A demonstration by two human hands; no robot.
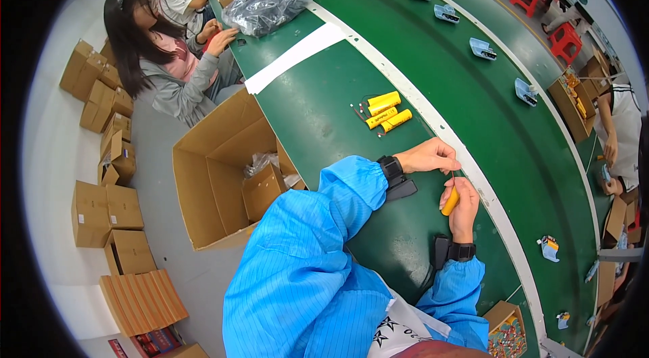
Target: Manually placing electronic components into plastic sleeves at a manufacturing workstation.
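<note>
My right hand (464, 212) is closed round a yellow cylindrical battery (450, 204), which it holds upright and slightly tilted above the green bench. Just above it, my left hand (431, 155) pinches the thin wire leads that rise from the battery's top; the tips of the leads are hidden by my fingers. Farther along the bench, beyond my left hand, several more yellow batteries (385, 111) lie in a small cluster, with their thin leads and small connectors spread to the left.
A pale rail (416, 102) divides my bench from a green conveyor carrying light-blue shells (483, 49). An open carton (203, 189) stands at the bench's left side. A small box of batteries (506, 331) is near my right elbow. Co-workers sit farther along at left.
</note>
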